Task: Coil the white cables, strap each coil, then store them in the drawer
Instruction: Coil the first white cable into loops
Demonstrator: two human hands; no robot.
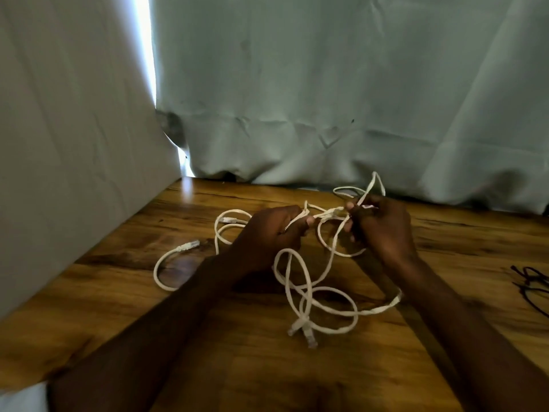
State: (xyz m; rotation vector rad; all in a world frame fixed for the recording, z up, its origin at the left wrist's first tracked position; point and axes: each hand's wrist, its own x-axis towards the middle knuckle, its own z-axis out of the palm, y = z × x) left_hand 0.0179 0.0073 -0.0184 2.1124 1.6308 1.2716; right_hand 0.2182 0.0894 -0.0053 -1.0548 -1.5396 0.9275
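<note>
From the head view, both hands were up over the wooden table (208, 367), right in the thick of it. The left hand (273, 230) was curled round a strand of the white cables (309, 295), fingers closed on it near the thumb. The right hand (383, 227) pinched another strand, with a thin loop poking up above its fingertips toward the pale curtain (326, 84).

And what a tangle it was! Loose loops sprawled on the table below and between the wrists, two plugs (303, 331) lay together at the near side of the heap, and another plug end (188, 245) trailed off to the left, well apart from the hands. Nothing was coiled yet, by the look of it; this seemed to be the untangling and the start of the first coil.

To do it well, I'd have said: find one free plug end, feed the cable through one hand while the other lays even loops, and never yank, since pulling would likely tighten the crossings.

Dark cords (531, 281) lay at the right edge of the table. No drawer was in view.
</note>
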